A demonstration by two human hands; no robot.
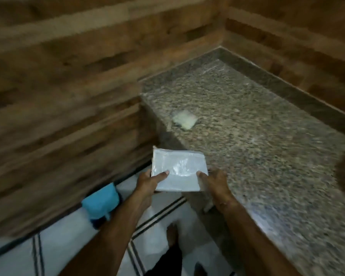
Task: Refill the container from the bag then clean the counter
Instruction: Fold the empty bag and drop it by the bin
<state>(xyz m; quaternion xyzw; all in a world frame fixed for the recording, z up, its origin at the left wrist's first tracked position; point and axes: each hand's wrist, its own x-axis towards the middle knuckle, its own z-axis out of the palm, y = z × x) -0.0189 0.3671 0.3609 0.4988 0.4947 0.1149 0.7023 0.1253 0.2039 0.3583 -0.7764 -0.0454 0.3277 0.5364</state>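
Both hands, left (pixel 147 181) and right (pixel 214 181), grip a flat white bag (pixel 177 166) by its near corners just off the counter (pixel 257 136) edge, where a pale cloth (pixel 184 120) lies farther back.

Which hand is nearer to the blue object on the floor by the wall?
Left. The left hand grips the white bag's left edge, up and right of the blue object. The right hand grips the bag's right edge, farther away.

Glossy clear plastic bag (pixel 178 169); polished speckled granite counter (pixel 257 136); wood-look wall (pixel 68 76).
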